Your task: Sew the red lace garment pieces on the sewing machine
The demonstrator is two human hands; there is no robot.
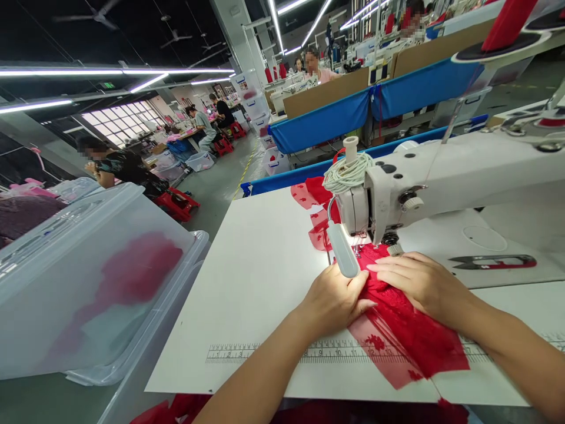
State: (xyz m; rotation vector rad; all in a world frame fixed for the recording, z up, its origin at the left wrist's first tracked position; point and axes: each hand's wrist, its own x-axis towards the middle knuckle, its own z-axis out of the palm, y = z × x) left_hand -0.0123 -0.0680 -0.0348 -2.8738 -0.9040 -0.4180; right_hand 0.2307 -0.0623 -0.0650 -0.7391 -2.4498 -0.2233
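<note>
Red sheer lace fabric (pixel 397 318) lies under the head of a white sewing machine (pixel 463 165) and spreads toward me across the table. My left hand (pixel 335 300) is closed on the fabric's left edge, just in front of the needle area; some of its fingers are hidden. Lying fairly flat on the fabric is my right hand (pixel 426 288), its fingers stretched toward the presser foot (pixel 356 252). A small lamp (pixel 346 253) lights the stitching spot and partly covers the view beside my left hand. More red fabric (pixel 315 197) lies behind the machine head.
Thread snips (pixel 494 262) rest on the machine bed, right of my hands. A printed ruler scale (pixel 322 353) runs along the white table (pixel 229 265). Translucent plastic boxes (pixel 88 282) stand at the left. Several people sit at other workstations beyond.
</note>
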